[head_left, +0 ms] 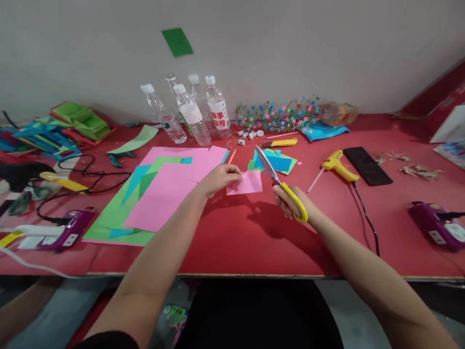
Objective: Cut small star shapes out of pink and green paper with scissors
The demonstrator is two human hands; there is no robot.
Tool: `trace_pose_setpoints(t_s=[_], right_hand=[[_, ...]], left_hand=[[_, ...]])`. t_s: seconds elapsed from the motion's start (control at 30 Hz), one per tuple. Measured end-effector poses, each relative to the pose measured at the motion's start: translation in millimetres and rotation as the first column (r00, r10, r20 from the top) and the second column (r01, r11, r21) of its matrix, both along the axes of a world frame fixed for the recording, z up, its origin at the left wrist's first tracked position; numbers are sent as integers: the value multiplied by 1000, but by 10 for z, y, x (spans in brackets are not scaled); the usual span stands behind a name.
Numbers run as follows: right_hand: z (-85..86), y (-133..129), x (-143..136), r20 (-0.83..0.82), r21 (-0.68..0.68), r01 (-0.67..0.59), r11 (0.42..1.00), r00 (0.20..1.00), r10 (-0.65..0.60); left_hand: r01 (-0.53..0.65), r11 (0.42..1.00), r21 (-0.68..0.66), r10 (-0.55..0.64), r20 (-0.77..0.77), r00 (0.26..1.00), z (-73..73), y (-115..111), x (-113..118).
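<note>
pinching the small pink paper (253, 182) at its left end, the left grip (225, 177) sits over the middle of the red table (232, 242). the paper looks light, thin and easily creased, so a bare edge away from the star-shaped mark (236, 188) seems the safest hold. just right, the right grip (289, 201) is wrapped around the scissors (286, 189), likely stiffer, heavier, best held by their yellow handles.

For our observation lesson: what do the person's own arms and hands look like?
The left hand and right hand wear no gloves, and neither wrist shows a watch. The left forearm and right forearm are bare; a black sleeve shows on the left, but no right sleeve is visible.
</note>
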State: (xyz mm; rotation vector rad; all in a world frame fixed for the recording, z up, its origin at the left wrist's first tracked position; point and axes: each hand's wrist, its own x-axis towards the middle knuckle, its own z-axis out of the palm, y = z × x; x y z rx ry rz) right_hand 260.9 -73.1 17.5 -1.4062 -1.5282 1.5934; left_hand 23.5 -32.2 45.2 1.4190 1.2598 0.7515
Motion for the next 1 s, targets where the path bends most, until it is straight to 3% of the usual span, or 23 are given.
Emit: trace_pose_setpoints(t_s=[0.07,0.17,0.23,0.33,0.53,0.67,0.8,1.0], right_hand=[[-35,33,7,-44,24,47,999,998,-46],[-72,67,16,-72,57,92,994,994,-88],[-76,73,15,-56,94,101,990,994,-96],[-57,61,4,-44,141,79,987,996,-73],[-37,35,-18,-65,109,81,991,995,-75],[-71,33,-42,-60,111,111,988,993,-105],[-108,17,-85,-124,105,204,973,974,-191],[-78,2,-120,-212,121,283,951,944,-254]], left_hand=[[92,996,-18,-93,-141,986,-93,-6,-32],[102,983,152,-57,-278,959,-190,-7,-33],[111,976,187,-59,-263,963,-207,-28,24],[222,972,76,-205,-181,962,-175,-99,195],[368,928,61,-355,-150,923,-117,-177,509],[287,956,54,-286,-29,958,-160,-159,565],[149,989,-24,-146,117,982,-255,-212,608],[39,997,-72,-16,290,957,-384,-306,650]])
